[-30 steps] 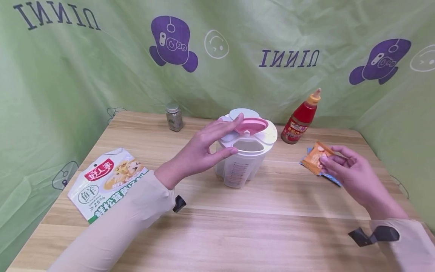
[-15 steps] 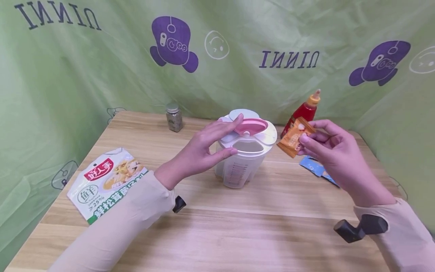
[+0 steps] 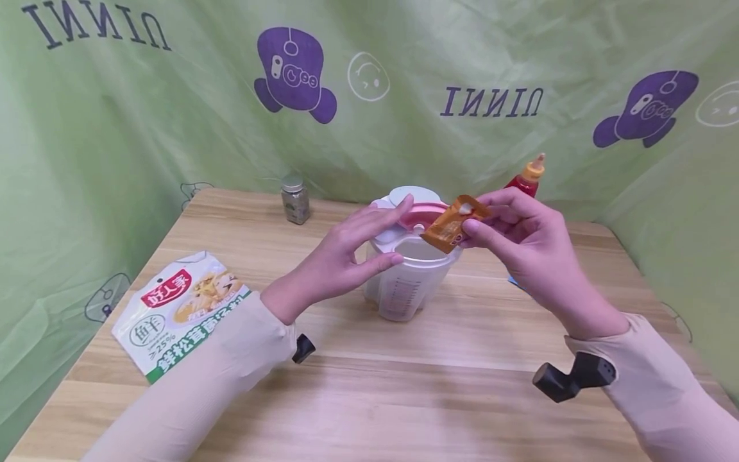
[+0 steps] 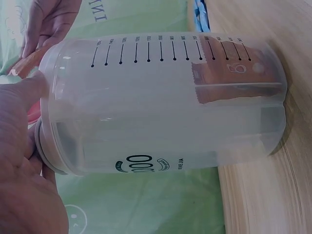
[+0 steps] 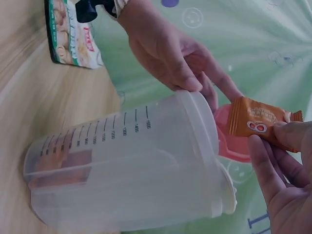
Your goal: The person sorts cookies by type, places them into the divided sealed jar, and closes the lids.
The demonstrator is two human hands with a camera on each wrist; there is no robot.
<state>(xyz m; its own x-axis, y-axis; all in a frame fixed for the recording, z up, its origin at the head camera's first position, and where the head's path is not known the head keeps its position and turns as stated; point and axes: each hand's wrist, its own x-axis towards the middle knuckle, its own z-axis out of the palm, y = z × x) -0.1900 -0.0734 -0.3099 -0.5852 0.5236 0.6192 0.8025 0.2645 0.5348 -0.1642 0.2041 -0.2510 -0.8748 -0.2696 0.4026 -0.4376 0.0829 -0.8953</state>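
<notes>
A translucent plastic storage container [image 3: 404, 295] with measuring marks stands upright at the middle of the table. Its front lid opening is uncovered, with a pink flap [image 5: 233, 136] raised behind it. My left hand [image 3: 340, 247] rests on the lid, thumb along the front rim and forefinger stretched to the flap. Between thumb and fingers, my right hand [image 3: 525, 237] pinches a small orange packet [image 3: 453, 224], tilted over the right side of the opening. Through the wall, orange packets [image 4: 219, 92] show at the bottom of the container.
Behind my right hand stands a red sauce bottle [image 3: 525, 184], mostly hidden. A blue packet [image 3: 516, 282] peeks out below that hand. At the back left is a small spice jar [image 3: 296, 202]. A white food pouch [image 3: 179, 308] lies at left, partly under the left sleeve.
My right hand has lifted the orange packet off the blue one and carried it left to above the container's opening. My left hand has stayed on the lid.
</notes>
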